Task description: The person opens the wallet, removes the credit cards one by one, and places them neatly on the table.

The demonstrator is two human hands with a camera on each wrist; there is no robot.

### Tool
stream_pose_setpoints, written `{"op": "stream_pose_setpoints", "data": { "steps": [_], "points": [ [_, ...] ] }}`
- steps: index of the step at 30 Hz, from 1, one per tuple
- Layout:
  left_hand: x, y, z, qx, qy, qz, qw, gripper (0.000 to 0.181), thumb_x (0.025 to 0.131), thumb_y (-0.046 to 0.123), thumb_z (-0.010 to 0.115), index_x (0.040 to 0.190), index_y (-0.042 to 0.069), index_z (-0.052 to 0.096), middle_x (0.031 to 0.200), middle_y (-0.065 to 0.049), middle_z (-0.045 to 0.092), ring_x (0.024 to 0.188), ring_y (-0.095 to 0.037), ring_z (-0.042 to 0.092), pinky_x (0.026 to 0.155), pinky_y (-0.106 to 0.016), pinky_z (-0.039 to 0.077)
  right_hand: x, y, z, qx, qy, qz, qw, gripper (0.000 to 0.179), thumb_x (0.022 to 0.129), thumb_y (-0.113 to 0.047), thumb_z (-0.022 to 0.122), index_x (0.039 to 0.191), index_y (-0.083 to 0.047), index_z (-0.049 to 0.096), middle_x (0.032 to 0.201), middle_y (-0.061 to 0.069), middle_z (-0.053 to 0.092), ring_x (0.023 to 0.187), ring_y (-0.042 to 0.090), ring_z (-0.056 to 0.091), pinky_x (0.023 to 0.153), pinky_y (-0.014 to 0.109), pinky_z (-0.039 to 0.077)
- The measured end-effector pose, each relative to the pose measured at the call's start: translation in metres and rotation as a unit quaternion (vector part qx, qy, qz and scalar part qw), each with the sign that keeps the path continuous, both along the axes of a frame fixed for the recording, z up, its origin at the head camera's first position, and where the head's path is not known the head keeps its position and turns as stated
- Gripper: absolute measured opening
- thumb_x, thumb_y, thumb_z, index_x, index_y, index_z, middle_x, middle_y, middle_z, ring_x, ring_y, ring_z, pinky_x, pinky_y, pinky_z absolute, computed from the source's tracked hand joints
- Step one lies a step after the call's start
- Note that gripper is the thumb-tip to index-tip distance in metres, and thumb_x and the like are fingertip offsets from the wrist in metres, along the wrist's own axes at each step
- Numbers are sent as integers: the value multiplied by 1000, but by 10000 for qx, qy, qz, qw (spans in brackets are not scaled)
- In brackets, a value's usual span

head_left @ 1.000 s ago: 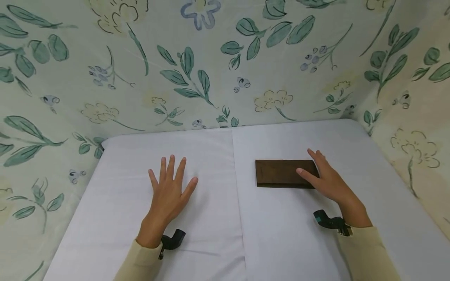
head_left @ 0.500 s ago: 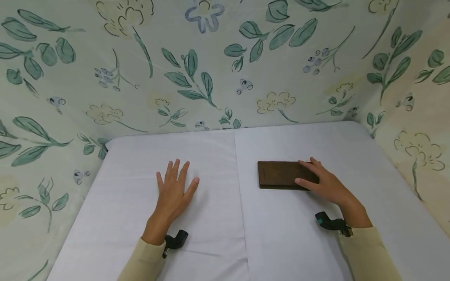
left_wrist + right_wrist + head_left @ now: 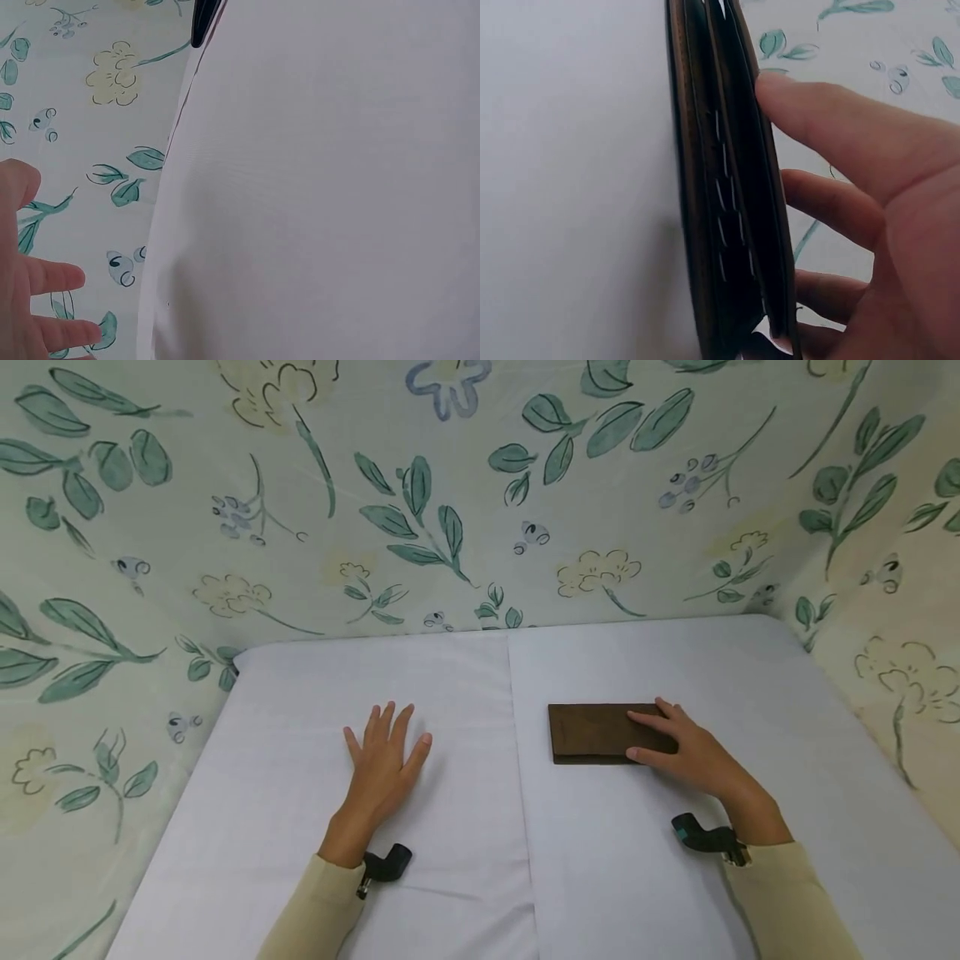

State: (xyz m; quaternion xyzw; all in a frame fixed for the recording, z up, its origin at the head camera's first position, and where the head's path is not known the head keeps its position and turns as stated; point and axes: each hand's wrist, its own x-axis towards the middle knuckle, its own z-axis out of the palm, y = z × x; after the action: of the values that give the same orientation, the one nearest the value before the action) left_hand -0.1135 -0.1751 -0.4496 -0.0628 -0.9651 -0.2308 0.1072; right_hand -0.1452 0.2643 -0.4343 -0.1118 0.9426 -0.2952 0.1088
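Note:
A dark brown long wallet (image 3: pixel 588 731) lies flat on the white cloth, right of the middle in the head view. My right hand (image 3: pixel 693 756) is over its right end, with thumb and forefinger extended across the top cover. The right wrist view looks into the side of the wallet (image 3: pixel 731 225), where the layers stand slightly apart and show dark pockets with pale-edged slots. The thumb (image 3: pixel 810 105) touches the upper cover there, and other fingers lie along it. My left hand (image 3: pixel 382 768) holds nothing, fingers spread above the cloth on the left; the left wrist view shows only some fingers (image 3: pixel 56 277).
White cloth (image 3: pixel 450 827) with a lengthwise crease covers the table. A wall with a leaf and flower print (image 3: pixel 450 485) rises behind it and along both sides. Small black wrist cameras (image 3: pixel 387 864) sit at both cuffs.
My right hand has come down from above the wallet onto its right end, forefinger moving left across the cover. My left hand has shifted slightly right, still spread.

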Motion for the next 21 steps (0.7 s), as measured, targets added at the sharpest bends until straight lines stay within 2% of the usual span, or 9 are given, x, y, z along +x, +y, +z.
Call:
{"op": "stream_pose_setpoints", "data": {
  "steps": [4, 11, 15, 21],
  "points": [
    [-1, -1, -3, 285, -44, -96, 9995, 63, 100, 50, 41, 146, 7, 40, 151, -24, 33, 143, -43, 17, 105, -72, -3, 4, -9, -2, 30, 97, 26, 9999, 78, 85, -56, 66, 146, -12, 44, 157, 28, 12, 140, 53, 7, 100, 76, 16],
    [-3, 0, -6, 1024, -299, -509, 9930, 60, 101, 47, 42, 148, 11, 37, 152, -20, 32, 144, -38, 18, 109, -68, -2, 10, -24, -3, 60, 451, 153, 9988, 72, 86, -51, 67, 143, -13, 48, 154, 30, 18, 138, 55, 16, 99, 75, 21],
    [-2, -1, -12, 1358, -219, -655, 9883, 57, 101, 44, 45, 147, 12, 39, 151, -18, 35, 143, -34, 22, 110, -66, -1, 15, -34, -3, 93, 594, 294, 9978, 70, 85, -51, 68, 142, -14, 51, 153, 30, 21, 137, 54, 19, 100, 73, 23],
    [0, -8, -22, 1857, -48, -710, 9800, 52, 99, 37, 52, 144, 11, 43, 147, -11, 43, 140, -27, 32, 115, -58, 2, 25, -50, -5, 70, 793, 570, 9952, 70, 83, -49, 71, 142, -16, 51, 153, 28, 24, 137, 53, 21, 100, 70, 28]
  ]
}}
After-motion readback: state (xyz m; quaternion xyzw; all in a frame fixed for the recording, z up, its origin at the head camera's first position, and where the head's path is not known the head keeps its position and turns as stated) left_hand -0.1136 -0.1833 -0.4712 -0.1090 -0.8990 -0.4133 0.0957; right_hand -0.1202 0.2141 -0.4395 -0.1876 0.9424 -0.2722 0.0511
